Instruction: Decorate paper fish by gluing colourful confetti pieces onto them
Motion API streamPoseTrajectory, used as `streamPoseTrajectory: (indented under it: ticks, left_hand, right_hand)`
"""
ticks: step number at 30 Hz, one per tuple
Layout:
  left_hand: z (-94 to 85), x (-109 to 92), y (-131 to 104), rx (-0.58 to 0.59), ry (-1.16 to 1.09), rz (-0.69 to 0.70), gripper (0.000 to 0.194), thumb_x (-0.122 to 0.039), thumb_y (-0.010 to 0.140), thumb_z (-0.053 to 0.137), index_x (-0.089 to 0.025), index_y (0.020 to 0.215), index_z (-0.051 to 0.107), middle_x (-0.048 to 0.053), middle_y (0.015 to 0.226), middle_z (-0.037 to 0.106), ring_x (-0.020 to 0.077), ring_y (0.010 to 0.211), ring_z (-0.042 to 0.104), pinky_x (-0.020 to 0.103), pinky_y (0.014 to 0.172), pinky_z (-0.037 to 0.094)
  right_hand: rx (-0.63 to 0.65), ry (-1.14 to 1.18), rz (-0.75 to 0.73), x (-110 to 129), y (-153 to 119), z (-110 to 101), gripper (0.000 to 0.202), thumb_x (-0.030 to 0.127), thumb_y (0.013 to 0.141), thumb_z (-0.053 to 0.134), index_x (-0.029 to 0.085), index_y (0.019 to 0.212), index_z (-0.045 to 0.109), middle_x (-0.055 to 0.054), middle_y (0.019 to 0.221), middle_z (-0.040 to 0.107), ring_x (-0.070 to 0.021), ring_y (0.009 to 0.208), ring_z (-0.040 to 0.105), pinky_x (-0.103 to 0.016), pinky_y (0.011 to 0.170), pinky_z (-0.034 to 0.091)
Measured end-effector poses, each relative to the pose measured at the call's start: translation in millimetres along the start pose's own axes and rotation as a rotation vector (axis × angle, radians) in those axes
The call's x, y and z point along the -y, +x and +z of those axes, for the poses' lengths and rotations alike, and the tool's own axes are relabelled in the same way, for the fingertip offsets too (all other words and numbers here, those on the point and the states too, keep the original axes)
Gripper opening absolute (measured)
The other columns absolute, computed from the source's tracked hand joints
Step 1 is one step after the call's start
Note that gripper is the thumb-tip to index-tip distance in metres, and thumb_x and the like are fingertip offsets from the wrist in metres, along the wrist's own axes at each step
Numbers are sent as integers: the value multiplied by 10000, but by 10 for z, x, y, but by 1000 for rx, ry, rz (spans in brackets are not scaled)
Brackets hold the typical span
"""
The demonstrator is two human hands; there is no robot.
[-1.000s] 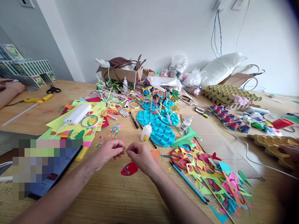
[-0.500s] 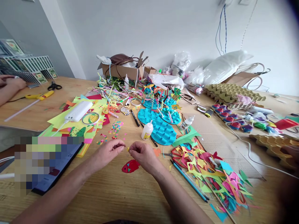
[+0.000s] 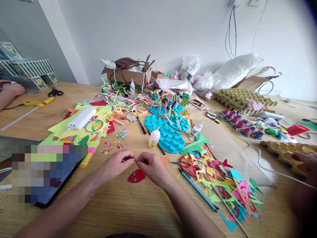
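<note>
My left hand (image 3: 121, 165) and my right hand (image 3: 151, 167) meet fingertip to fingertip above the table, both closed in a pinch. Between them shows a tiny yellow piece (image 3: 135, 162), seemingly paper; most of it is covered by the fingers. Just below lies a red paper fish (image 3: 136, 176) with a dark eye and small green triangles, partly behind my right hand. A white glue bottle (image 3: 154, 138) stands upright beyond my hands. Tiny coloured paper bits (image 3: 122, 134) are scattered to its left, and an orange paper shape (image 3: 164, 161) lies by my right hand.
Paper scraps (image 3: 230, 181), pencils (image 3: 198, 190) and red-handled scissors (image 3: 184, 163) lie to the right. Blue-painted egg-carton pieces (image 3: 170, 138) and another glue bottle (image 3: 196, 129) are ahead. At left are a tablet (image 3: 61, 178) and coloured sheets (image 3: 55, 127). Other people's hands (image 3: 15, 89) show at the edges.
My left hand has moved right until its fingertips meet those of my right hand at the yellow piece. The whole view has shifted slightly. The red fish stays on the table.
</note>
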State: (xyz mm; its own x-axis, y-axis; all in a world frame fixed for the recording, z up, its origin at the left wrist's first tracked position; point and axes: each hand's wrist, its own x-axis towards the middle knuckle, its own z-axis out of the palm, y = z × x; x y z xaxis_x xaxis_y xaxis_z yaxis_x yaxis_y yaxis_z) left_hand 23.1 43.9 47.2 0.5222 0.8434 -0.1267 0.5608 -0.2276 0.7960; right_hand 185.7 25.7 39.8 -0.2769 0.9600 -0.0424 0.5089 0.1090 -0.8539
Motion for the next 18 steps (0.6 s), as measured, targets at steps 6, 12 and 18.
streamPoseTrajectory:
  ticks: [6,12,18]
  left_hand:
    - [31,65,14,-37,25,3,198,-291,763,397,-166,740,549,-26,677,539,127,639,487,205,565,360]
    - [124,112,49,-62,54,-32,165,-257,728,400,-167,649,513,-43,590,478,115,573,440,202,518,325]
    - [144,67,27,-53,-9,-47,171,-279,719,392,-169,620,478,-48,581,437,114,582,427,201,534,335]
  right_hand:
    - [-3,-43,22,-4,1,4,112,127,672,492,146,648,599,37,539,516,-73,494,415,-168,447,275]
    - [8,-33,24,8,-7,-13,117,104,667,491,145,636,597,42,529,500,-72,497,412,-168,457,281]
    - [16,0,50,-9,-32,-31,105,110,671,494,141,648,592,40,546,514,-69,498,415,-163,451,283]
